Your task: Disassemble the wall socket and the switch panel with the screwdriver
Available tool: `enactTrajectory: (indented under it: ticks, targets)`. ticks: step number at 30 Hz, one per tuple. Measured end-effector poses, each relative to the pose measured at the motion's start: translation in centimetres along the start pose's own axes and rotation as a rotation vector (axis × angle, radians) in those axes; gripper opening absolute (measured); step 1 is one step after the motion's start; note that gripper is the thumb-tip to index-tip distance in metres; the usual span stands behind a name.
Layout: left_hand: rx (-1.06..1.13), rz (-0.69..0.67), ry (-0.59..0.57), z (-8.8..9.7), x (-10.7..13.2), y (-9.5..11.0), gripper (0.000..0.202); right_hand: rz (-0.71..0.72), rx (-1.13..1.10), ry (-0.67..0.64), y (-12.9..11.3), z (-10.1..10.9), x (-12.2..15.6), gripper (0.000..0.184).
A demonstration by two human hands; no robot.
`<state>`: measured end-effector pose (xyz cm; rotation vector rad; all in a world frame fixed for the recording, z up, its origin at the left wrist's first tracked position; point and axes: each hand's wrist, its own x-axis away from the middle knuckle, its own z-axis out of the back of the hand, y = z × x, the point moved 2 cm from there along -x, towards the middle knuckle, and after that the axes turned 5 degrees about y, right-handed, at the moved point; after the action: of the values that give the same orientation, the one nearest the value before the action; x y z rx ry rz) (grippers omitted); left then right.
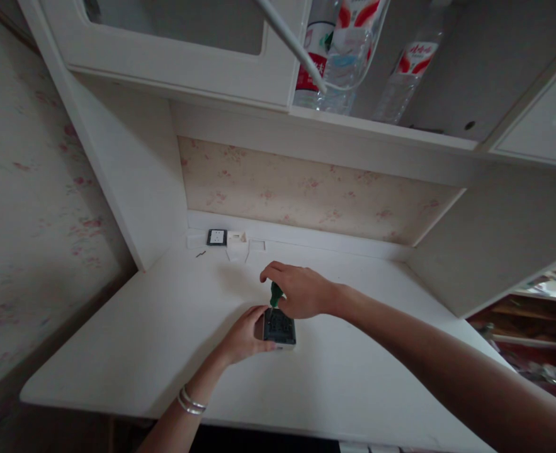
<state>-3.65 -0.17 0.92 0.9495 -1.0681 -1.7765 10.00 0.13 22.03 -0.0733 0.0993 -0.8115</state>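
My left hand (248, 335) is closed around the left side of a black socket box (280, 328) with a pale lower edge, resting on the white desk. From above, my right hand (303, 290) grips the green handle of a screwdriver (276, 294). The tool stands nearly upright, its tip at the left part of the box's dark top face. Whether the tip sits in a screw is too small to tell. Two silver bangles circle my left wrist.
At the back of the white desk (117, 362) lie a white socket panel with a black frame (217, 237), a white plastic piece (237, 238), a thin white frame (257, 245) and small dark bits (201, 254). Plastic bottles (410, 66) stand on the shelf above. A white cable (291, 41) hangs in front.
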Motion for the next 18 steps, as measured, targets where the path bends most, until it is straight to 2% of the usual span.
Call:
enactTrajectory:
  ticks: [3, 6, 10, 13, 18]
  targets:
    - [-0.028, -0.035, 0.024, 0.1, 0.0, 0.2, 0.080, -0.087, 0.073, 0.019, -0.1, -0.2, 0.0, 0.030]
    - [-0.049, -0.034, 0.036, 0.1, 0.0, 0.1, 0.083, -0.059, 0.074, 0.017, -0.2, -0.4, -0.1, 0.024]
    - [-0.054, -0.051, 0.025, 0.1, 0.0, 0.0, 0.084, -0.006, 0.011, 0.062, 0.0, 0.0, 0.3, 0.035]
    - [-0.064, -0.053, 0.038, 0.1, 0.0, 0.0, 0.083, -0.064, 0.008, 0.146, 0.5, 0.6, 1.1, 0.022]
    - [-0.075, -0.024, 0.034, 0.1, 0.1, -0.2, 0.081, -0.200, -0.005, 0.249, 2.3, 0.5, 3.5, 0.014]
